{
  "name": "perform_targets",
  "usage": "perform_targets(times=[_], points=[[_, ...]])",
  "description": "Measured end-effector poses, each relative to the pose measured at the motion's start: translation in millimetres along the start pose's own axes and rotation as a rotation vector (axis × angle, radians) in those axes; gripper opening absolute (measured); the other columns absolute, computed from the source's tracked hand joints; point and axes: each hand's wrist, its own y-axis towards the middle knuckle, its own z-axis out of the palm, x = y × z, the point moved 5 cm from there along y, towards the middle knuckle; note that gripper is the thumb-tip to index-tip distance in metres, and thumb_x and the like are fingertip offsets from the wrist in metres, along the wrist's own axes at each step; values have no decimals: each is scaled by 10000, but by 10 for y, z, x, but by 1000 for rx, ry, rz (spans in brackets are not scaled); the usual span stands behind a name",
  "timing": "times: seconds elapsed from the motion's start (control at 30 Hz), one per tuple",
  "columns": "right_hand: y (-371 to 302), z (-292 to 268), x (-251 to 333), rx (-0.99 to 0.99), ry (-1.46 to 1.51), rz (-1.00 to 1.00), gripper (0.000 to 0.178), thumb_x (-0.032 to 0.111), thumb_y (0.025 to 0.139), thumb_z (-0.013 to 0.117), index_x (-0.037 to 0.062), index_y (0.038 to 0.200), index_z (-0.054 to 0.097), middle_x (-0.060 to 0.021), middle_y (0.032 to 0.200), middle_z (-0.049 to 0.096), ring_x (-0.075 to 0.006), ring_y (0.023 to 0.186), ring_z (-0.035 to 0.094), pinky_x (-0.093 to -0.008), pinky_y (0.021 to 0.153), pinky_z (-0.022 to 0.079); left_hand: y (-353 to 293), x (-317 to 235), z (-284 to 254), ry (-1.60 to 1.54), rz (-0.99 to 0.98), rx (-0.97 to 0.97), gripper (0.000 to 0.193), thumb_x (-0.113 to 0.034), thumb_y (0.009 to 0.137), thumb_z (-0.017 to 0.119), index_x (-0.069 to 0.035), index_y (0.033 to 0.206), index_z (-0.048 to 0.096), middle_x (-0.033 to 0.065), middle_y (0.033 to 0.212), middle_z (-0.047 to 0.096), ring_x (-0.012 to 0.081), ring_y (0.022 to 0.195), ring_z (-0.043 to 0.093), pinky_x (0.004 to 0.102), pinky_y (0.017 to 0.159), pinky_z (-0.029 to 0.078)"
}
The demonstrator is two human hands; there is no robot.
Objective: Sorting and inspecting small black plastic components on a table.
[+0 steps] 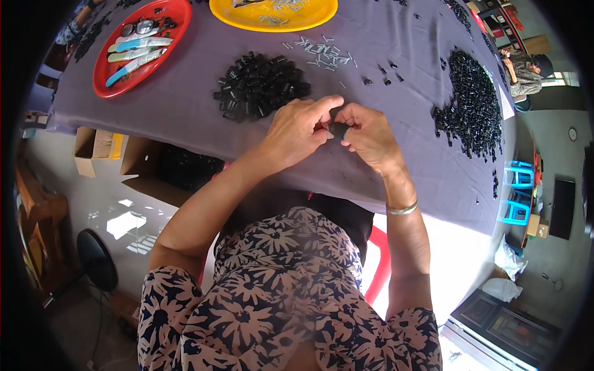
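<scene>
Head view, from where I stood: the right hand [371, 135] pinched a black part [338, 130] over the purple cloth [365, 184], between both hands. The left hand [298, 128] curled beside it, thumb and forefinger parted; whether they gripped it too, I couldn't tell. A black heap [260, 86] lay beyond the left wrist, loose pins [331, 54] farther off.

We see plain greyish-purple cloth [198, 80] across the worktop, a red tray [111, 92] towards its left edge, a yellow tray [232, 15] towards the far one. The caps [260, 86], the piece [339, 130] we hold and the small parts [473, 102] along the right edge are black; the pins [331, 57], silver-grey. Our dress [266, 278] is navy with pale pink flowers.
</scene>
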Motion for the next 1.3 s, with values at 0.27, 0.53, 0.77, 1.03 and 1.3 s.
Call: perform_targets(times=[0.27, 0.53, 0.77, 1.03, 1.3], points=[[167, -18, -104, 329, 88, 195, 161, 149, 841, 686, 0, 886, 649, 12, 737, 565, -35, 590, 456, -191, 497, 376, 2, -33, -8, -142, 36, -14, 625, 85, 638, 735, -54, 1224, 570, 66, 783, 624, 226, 710, 620, 327, 642, 508], [190, 62, -49, 366, 22, 228, 148, 159, 833, 694, 23, 827, 638, 13, 702, 544, -58, 563, 450, -206, 492, 390, 22, -59, -42, -87, 7, 0, 526, 67, 670, 714, -49, 1166, 581, 69, 753, 612, 212, 668, 626, 321, 587, 501], [201, -33, -95, 385, 57, 149, 148, 123, 811, 669, -6, 873, 629, -26, 694, 571, -100, 572, 547, -249, 496, 466, -18, -19, -14, -40, 107, -97, 397, 57, 695, 694, -46, 1064, 592, 83, 788, 619, 250, 651, 618, 345, 584, 503], [-335, -409, -405, -309, 515, -91, 267, 201, 970, 519, 43, 755, 528, -24, 572, 492, -70, 400, 405, -215, 325, 333, 61, -84, -443, 370, 248, -523, 200, -31, 698, 707, -129, 871, 680, 15, 801, 566, 223, 735, 570, 356, 643, 420], [-488, -949, -706, -435, 676, -196, 585, 437, 1014, 407, 87, 555, 312, 32, 495, 273, -52, 390, 231, -238, 374, 148, 101, -51, -554, 644, 166, -569, 313, -36, 717, 692, -106, 1019, 645, 43, 906, 564, 257, 848, 551, 389, 696, 401]])
